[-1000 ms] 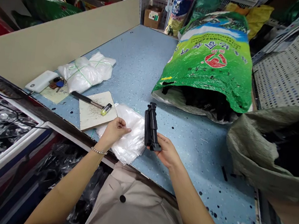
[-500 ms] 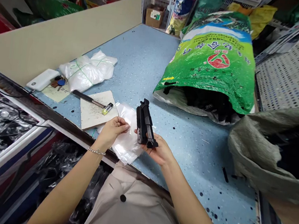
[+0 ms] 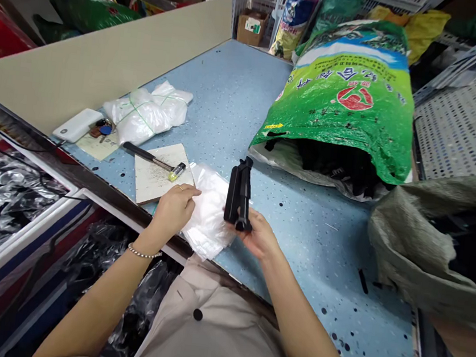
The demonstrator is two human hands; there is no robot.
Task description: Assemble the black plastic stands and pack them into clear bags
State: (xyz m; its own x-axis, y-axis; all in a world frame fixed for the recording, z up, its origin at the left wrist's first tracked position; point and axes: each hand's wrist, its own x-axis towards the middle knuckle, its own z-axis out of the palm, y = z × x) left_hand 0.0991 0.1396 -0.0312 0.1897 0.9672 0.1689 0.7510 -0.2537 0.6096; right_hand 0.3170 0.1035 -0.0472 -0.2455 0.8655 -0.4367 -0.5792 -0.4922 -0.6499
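Note:
My right hand (image 3: 257, 235) grips the lower end of a long black plastic part (image 3: 238, 193), made of two bars side by side and tilted upward above the table. Its exact kind I cannot make out. Just left of it, my left hand (image 3: 177, 206) is palm down with its fingers curled at the left edge of a stack of clear plastic bags (image 3: 207, 221). The undersides of those fingers are hidden, along with anything between them. Beyond this hand, a small hammer (image 3: 150, 157) with a black handle and yellowish head lies across a pale square board (image 3: 147, 182).
A green printed sack (image 3: 340, 110) lies with its mouth toward me, black pieces inside. At right stands an open grey-green sack (image 3: 411, 238). A tied plastic bundle (image 3: 146, 111), a white power bank (image 3: 78, 125) and keys (image 3: 104, 128) lie on the blue table (image 3: 231, 86) near the partition (image 3: 119, 44).
My left hand has turned from a pinch beside the bags to palm down, its fingers curled. The black part is rotated more upright in my right hand. The whole view has shifted slightly.

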